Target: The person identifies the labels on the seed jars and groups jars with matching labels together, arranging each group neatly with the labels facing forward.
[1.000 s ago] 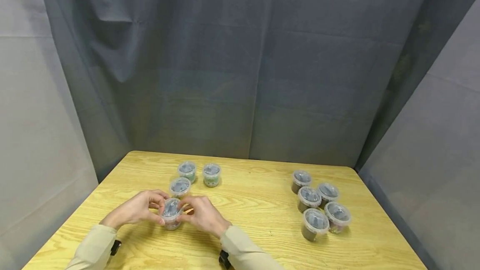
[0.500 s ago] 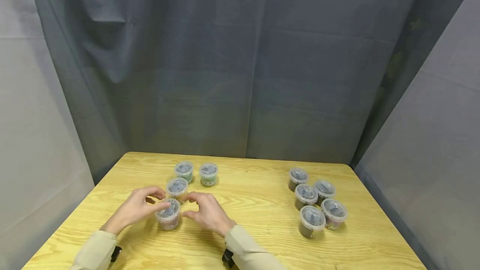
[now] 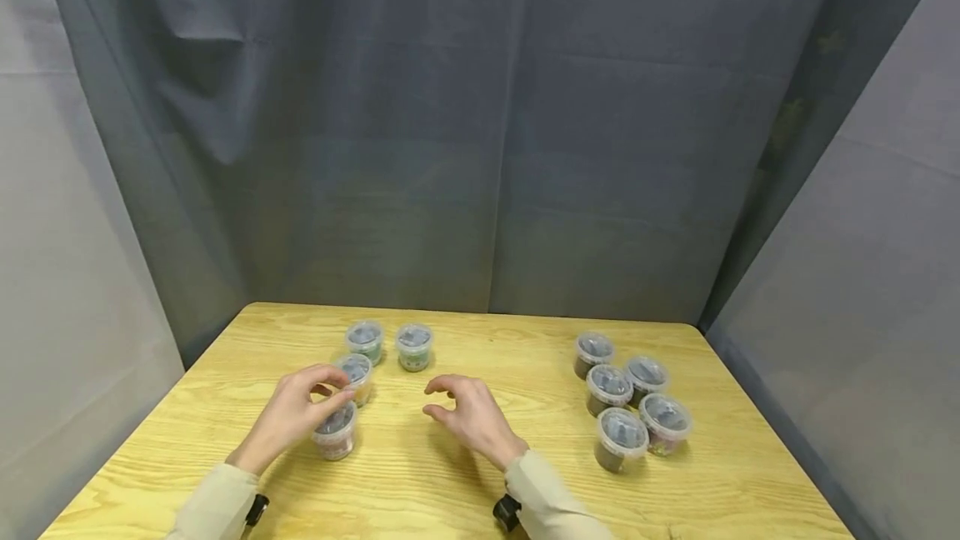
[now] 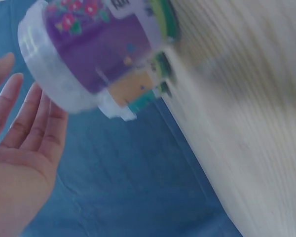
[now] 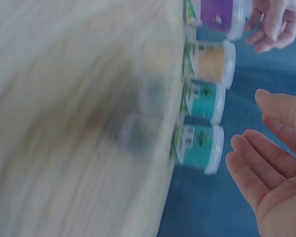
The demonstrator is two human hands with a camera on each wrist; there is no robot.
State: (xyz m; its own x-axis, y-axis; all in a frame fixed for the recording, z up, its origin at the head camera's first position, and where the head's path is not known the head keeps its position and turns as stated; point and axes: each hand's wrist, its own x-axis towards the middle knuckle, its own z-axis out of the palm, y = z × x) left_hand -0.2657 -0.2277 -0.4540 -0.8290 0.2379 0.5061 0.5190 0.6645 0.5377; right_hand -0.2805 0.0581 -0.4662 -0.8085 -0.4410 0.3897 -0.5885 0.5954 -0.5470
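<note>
My left hand (image 3: 296,411) hovers over the nearest tub on the left, a purple-labelled lidded plastic tub (image 3: 335,433). In the left wrist view, its fingers are loosely spread beside the lid of the purple-labelled tub (image 4: 103,44). An orange-labelled tub (image 5: 209,62) stands just behind the purple one. Beyond it are two teal-labelled tubs, one on the left (image 3: 365,340) and one on the right (image 3: 414,346). To the right of this group, my right hand (image 3: 476,419) is above the table with thumb and fingers apart, holding nothing.
Several more lidded tubs with dark contents (image 3: 622,438) stand in a cluster on the right of the wooden table (image 3: 510,357). A dark grey curtain (image 3: 375,148) hangs behind the table, with pale cloth panels (image 3: 862,273) at the sides.
Both hands have let go of the purple-labelled tub, which stays on the table. My right hand has moved away to the right; the left has lifted slightly.
</note>
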